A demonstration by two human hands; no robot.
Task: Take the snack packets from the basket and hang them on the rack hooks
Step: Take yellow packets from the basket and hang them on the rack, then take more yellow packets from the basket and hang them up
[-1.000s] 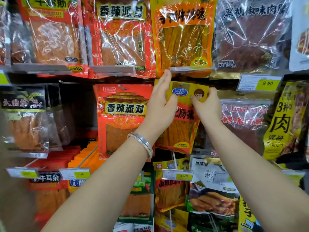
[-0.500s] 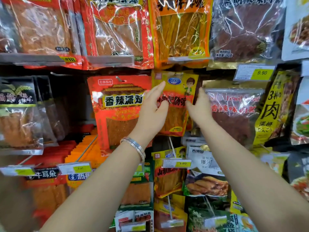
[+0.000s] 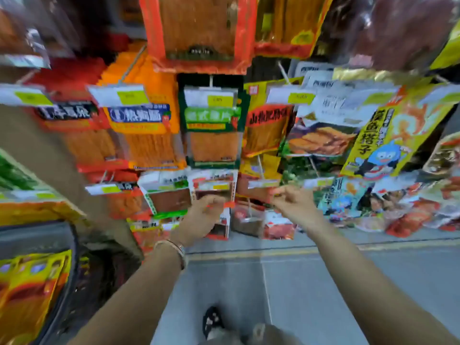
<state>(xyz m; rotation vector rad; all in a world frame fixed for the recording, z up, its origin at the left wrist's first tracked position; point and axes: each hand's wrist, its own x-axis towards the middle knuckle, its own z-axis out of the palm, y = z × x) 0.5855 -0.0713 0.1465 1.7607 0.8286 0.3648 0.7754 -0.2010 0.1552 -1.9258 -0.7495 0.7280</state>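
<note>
The fingers [image 3: 213, 200] of the left hand [image 3: 202, 216] and those [image 3: 280, 193] of the right hand [image 3: 295, 204] are loosely curled and, as far as the blur lets me tell, hold nothing. Both hands hang in the air just in front of the lower rows of hanging packets [image 3: 214, 125], and the left wrist wears a bracelet [image 3: 174, 246]. Yellow snack packets [image 3: 27, 290] lie in the dark-rimmed basket [image 3: 73, 265] at lower left, well apart from both hands, over the grey floor [image 3: 323, 282].
</note>
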